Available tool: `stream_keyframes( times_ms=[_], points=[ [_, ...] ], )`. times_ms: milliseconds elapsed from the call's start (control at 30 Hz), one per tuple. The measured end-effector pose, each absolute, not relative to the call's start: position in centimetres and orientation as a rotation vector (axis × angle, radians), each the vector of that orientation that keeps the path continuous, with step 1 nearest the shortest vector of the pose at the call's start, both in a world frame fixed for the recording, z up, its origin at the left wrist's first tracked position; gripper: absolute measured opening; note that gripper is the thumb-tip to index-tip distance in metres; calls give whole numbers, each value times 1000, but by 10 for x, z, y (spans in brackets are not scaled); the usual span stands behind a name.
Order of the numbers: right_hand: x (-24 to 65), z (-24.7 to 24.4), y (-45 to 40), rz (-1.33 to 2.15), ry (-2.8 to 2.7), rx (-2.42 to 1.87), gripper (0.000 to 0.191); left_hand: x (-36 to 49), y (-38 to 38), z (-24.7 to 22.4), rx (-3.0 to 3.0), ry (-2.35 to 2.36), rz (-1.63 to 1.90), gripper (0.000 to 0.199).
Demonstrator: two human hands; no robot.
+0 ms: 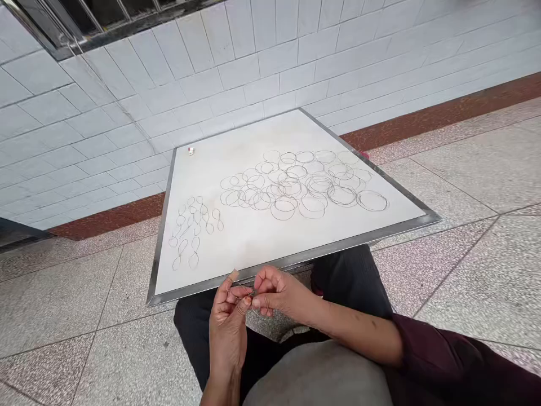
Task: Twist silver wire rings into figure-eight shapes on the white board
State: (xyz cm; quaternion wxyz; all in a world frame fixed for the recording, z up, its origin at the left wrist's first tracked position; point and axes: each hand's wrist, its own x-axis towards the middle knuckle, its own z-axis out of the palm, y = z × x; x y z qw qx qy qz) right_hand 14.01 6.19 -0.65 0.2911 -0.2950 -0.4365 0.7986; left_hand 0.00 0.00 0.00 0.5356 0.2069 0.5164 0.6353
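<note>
Between my two hands is a thin wire loop (240, 297), held just off the near edge of the table and above my lap. My left hand (229, 324) pinches it with thumb and fingers, one bandaged or pale-tipped finger pointing up. From the right, my right hand (276, 293) closes its thumb and fingertips on the same wire, close to the left fingertips. The exact crossing of the wire is hidden by the fingers. On the table's left lie several wire figure-eights (194, 252); many round wire rings (283, 207) overlap across the middle and right.
The white table (236, 242) has a grey metal rim and stands against a white tiled wall (262, 67). A small white object (191, 150) sits near its far left corner. A barred window (110, 17) is at upper left; speckled floor tiles (456, 169) surround the table.
</note>
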Motion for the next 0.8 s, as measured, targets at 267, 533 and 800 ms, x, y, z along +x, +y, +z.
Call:
stream_keyframes(
  times_ms=[267,533,800],
  points=[
    [142,-2,59,2049,-1220,-834,30,0,-2,0,522,1233,1517,58],
    [142,1,56,1945,-1331,-882,23,0,0,0,514,1250,1496,56],
    [142,-4,53,1833,-1477,-851,21,1,0,4,550,1305,1463,54]
  ],
)
